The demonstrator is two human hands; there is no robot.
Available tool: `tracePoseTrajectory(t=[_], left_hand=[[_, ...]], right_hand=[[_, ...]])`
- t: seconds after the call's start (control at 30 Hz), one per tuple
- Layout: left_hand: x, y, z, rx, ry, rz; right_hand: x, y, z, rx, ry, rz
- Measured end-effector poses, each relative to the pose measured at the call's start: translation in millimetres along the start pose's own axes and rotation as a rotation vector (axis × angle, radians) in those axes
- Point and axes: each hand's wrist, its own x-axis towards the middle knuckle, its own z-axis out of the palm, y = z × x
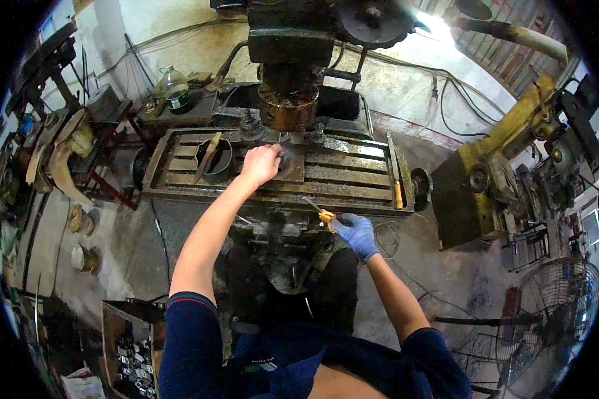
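Note:
My bare left hand (263, 163) reaches under the machine's spindle head (288, 106), its fingers closed at the small vise or fixture on the slotted metal table (353, 178). What those fingers hold, if anything, is hidden. In front of the table's near edge, my right hand (357, 234), in a blue glove, is wrapped round a yellow air blow gun (326, 218). Its thin metal nozzle points up and left toward the table. Left of my left hand a dark round pot (225, 161) sits on the table, with a wooden-handled brush (211, 151) lying across it.
A file (396, 174) with a yellow handle lies along the table's right end. Behind on the left stands a large clear bottle (174, 93). A wire-caged fan (552, 309) is at the lower right; a box of metal parts (133, 359) sits lower left.

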Motion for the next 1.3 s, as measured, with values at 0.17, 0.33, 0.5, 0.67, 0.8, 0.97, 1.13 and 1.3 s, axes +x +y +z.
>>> tracePoseTrajectory(t=[0.17,0.33,0.5,0.67,0.8,0.97,1.13,1.3], left_hand=[[21.1,-2.2,18.0,-0.014,0.077,0.013],[29.3,4.3,23.6,0.026,0.129,-0.102],[33.9,3.6,20.6,0.033,0.055,-0.379],[34.8,-7.1,17.2,-0.085,0.062,-0.322],[38.5,-1.5,7.1,-0.058,0.021,-0.342],[40.1,-18.0,16.0,-0.037,-0.028,-0.422],[41.8,-11.8,19.7,-0.052,-0.013,-0.406],[43.8,-9.5,17.6,-0.068,-0.053,-0.391]], right_hand=[[-19.3,1.2,-26.7,-0.027,0.055,-0.145],[-31.9,-11.4,-64.2,-0.001,0.157,-0.068],[-17.5,-83.7,-137.7,-0.08,0.341,-0.226],[26.6,-214.1,-266.1,0.141,0.641,-0.795],[19.9,-301.4,-318.3,0.346,0.366,-1.334],[9.8,-274.0,-283.9,0.433,0.639,-1.171],[-10.5,-216.2,-241.1,0.58,0.517,-1.196],[-9.6,-203.4,-228.5,0.579,0.567,-1.227]])
